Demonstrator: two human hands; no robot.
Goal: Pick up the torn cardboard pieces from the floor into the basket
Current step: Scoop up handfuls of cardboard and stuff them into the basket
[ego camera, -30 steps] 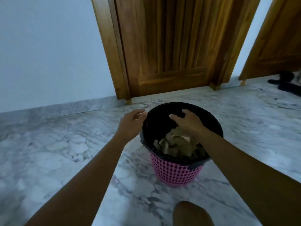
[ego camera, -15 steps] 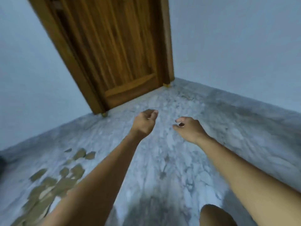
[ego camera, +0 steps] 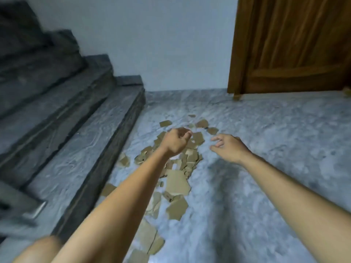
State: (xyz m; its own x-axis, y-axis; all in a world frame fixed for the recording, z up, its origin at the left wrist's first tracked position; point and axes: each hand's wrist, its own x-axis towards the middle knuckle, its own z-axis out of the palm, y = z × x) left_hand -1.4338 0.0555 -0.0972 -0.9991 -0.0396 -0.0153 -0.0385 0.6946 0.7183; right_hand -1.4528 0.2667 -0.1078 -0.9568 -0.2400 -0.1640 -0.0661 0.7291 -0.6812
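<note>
Several torn brown cardboard pieces [ego camera: 177, 184] lie scattered in a long heap on the marble floor [ego camera: 266, 141], beside the bottom stair. My left hand [ego camera: 175, 141] hovers over the far part of the heap with its fingers loosely curled, holding nothing. My right hand [ego camera: 228, 147] hangs just right of the heap, fingers relaxed and spread, empty. The basket is out of view.
Dark grey stone stairs [ego camera: 76, 133] rise along the left, their bottom step edging the cardboard. A wooden door [ego camera: 292, 44] stands at the back right against a pale wall [ego camera: 161, 40]. My knee [ego camera: 39, 249] shows at the bottom left.
The view swung left from the basket to the cardboard heap by the stairs. Both hands left the basket empty and now hover over the pieces.
</note>
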